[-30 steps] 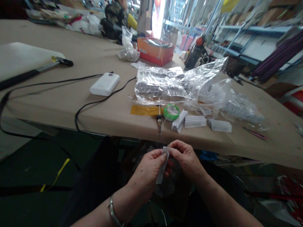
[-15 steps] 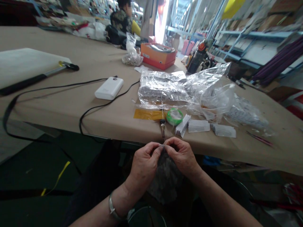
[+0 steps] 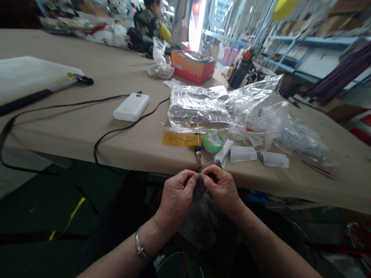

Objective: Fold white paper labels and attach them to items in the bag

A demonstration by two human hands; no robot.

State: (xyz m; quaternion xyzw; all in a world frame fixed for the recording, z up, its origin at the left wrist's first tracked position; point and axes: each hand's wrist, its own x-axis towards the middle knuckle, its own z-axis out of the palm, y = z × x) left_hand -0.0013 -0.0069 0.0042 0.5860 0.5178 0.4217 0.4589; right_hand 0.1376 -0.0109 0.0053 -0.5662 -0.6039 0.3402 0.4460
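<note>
My left hand [image 3: 176,197] and my right hand [image 3: 220,188] meet just below the table's front edge, fingers pinched together on a small pale strip [image 3: 199,175] seen edge-on. Both hands are closed on it. A clear plastic bag [image 3: 199,216] with dark contents hangs under them. Right above the hands, on the table edge, lie a soldering iron [image 3: 198,152], a green solder reel [image 3: 213,142] and stacks of white strips [image 3: 243,154].
The brown table [image 3: 87,127] carries a white power bank [image 3: 131,107] with black cables, crinkled clear bags [image 3: 220,106], an orange box [image 3: 193,66], a dark bottle [image 3: 242,69], a hammer [image 3: 43,92] and pink tweezers [image 3: 319,168]. Another person sits far behind.
One second ago the white strip hung flat between my fingers; now it is turned edge-on and my hands have risen slightly toward the table edge.
</note>
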